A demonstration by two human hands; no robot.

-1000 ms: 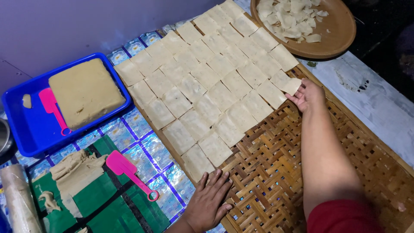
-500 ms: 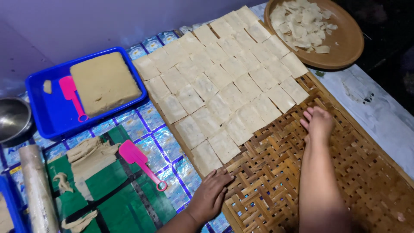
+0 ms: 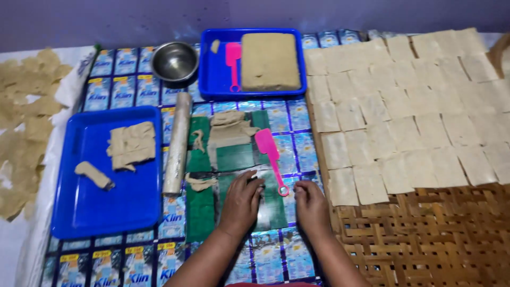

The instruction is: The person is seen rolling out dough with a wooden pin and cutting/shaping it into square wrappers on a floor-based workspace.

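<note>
both hands lie palm down on the green board point(image 3: 234, 159) at six o'clock — left hand point(image 3: 241, 202) flat with fingers slightly spread, right hand point(image 3: 311, 204) loosely curled, gripping nothing. the pink scraper point(image 3: 270, 157) lies between them, toward twelve. dough strips point(image 3: 228, 127) sit beyond; a rolling pin point(image 3: 177, 143) lies at nine.

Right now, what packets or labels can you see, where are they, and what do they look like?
Sachet-wrapper mat: spread under the trays and both hands, rows of small rectangular packets, blue and white with yellow corners.
Green plastic sheet: on the mat beneath the left hand, a dark green rectangle.
No signs or screens in view.
</note>
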